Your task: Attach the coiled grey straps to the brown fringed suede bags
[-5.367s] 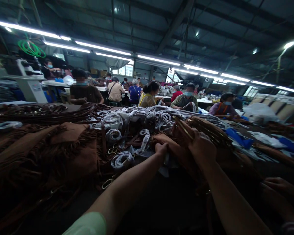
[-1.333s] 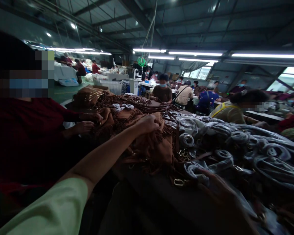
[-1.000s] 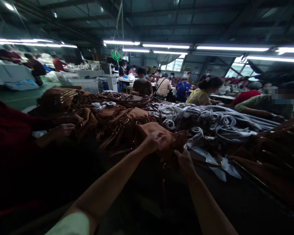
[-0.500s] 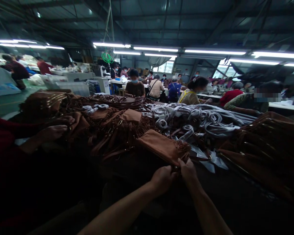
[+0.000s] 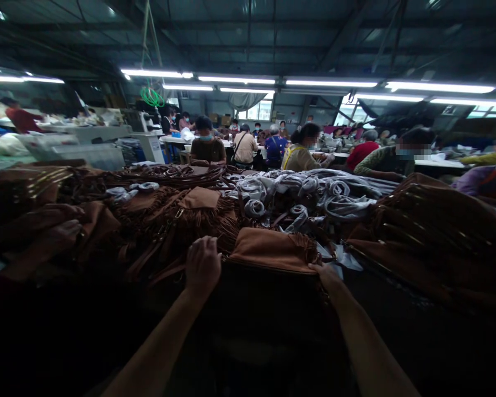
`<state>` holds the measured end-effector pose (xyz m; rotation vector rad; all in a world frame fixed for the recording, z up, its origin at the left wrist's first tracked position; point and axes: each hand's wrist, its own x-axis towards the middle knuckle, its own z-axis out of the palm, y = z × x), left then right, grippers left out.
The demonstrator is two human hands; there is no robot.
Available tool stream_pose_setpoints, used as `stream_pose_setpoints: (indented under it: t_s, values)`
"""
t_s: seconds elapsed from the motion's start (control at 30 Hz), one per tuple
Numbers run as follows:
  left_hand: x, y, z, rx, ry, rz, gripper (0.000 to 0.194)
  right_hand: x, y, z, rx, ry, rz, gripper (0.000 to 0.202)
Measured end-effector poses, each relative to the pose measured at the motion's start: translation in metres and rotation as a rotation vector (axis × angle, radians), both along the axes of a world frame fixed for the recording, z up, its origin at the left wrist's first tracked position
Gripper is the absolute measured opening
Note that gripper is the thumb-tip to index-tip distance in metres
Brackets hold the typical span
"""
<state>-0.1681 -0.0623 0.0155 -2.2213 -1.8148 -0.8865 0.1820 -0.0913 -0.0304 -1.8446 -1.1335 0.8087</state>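
A brown fringed bag [image 5: 273,249] lies flat in front of me, its zipped edge toward me and its fringe at the right end. My right hand [image 5: 329,280] pinches the near right corner of that bag. Beside the bag's left end is my left hand [image 5: 204,264], fingers raised and loosely bent, with nothing visible in them. Just beyond it sits another brown fringed bag [image 5: 200,199] on a heap of straps and fringe. The fingertips of my right hand are partly hidden by the bag's corner.
White-wrapped rolled straps [image 5: 297,190] cover the middle of the table. Stacked brown bags [image 5: 434,220] rise at the right, more [image 5: 33,184] at the left. A co-worker's hand [image 5: 64,234] is on brown material at my left. Several people sit beyond the table.
My left hand has left the bag's right corner and moved left to its other end. The bag has turned so its long edge faces me. My view has swung right.
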Motion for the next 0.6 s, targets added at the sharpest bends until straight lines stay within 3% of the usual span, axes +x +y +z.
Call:
stream_pose_setpoints:
  t_s: [0.1,0.2,0.3,0.4,0.43,0.5,0.53,0.6]
  values:
    - [0.054,-0.008,0.002,0.033,-0.054,-0.414,0.040,0.002,0.002,-0.002,-0.043,0.048,0.030,0.028]
    - [0.090,0.004,-0.006,-0.087,-0.023,-0.597,0.019,0.006,-0.002,0.005,-0.054,0.060,0.086,0.026]
    - [0.102,0.020,-0.013,-0.133,0.018,-0.602,0.010,0.006,-0.015,0.020,-0.062,-0.188,0.033,0.031]
    - [0.107,0.029,-0.010,-0.067,0.045,-0.558,0.013,-0.004,-0.028,0.038,0.179,-0.671,-0.109,0.044]
    - [0.108,0.030,-0.008,-0.056,0.051,-0.551,0.014,-0.011,-0.030,0.043,0.284,-0.778,-0.057,0.045]
    - [0.112,0.030,-0.003,-0.055,0.046,-0.542,0.015,-0.025,-0.028,0.050,0.391,-0.903,0.178,0.049]
    - [0.113,0.029,0.000,-0.059,0.038,-0.539,0.015,-0.031,-0.025,0.051,0.378,-0.942,0.274,0.046]
    - [0.114,0.026,0.003,-0.040,-0.004,-0.520,0.015,-0.039,-0.015,0.050,0.287,-1.001,0.325,0.032]
